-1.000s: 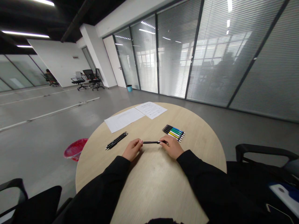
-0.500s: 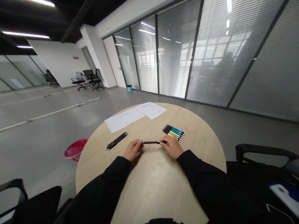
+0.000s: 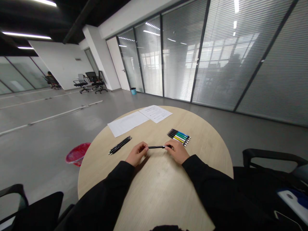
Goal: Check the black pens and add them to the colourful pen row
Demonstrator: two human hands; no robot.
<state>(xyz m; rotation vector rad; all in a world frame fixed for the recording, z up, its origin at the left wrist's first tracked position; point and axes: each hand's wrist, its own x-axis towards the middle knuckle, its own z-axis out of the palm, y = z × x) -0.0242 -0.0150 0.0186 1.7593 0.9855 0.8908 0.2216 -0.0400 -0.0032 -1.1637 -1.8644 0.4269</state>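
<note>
Take the slim black pen [image 3: 156, 147] as your landmark: it lies crosswise between your left fingers [image 3: 144, 150] and your right fingers [image 3: 171, 142], above or on the round pale wood-grain tabletop [image 3: 156, 192]; you cannot tell which. Left of it, past your left hand, lies the group of slim black pens [image 3: 120, 145]. Right of it and slightly behind, partly covered by your right hand, is the row of slim pens with multicoloured barrels [image 3: 179, 136]. Farther behind it lie the printed white rectangular paper sheet [image 3: 157, 113] and, to the left-rear, the adjoining plain-looking white rectangular sheet [image 3: 127, 123]. Well left of it, on the grey floor [image 3: 55, 134] beside the tabletop, stands the round red bin [image 3: 78, 154]; well right, the black armchair [image 3: 274, 155].
</note>
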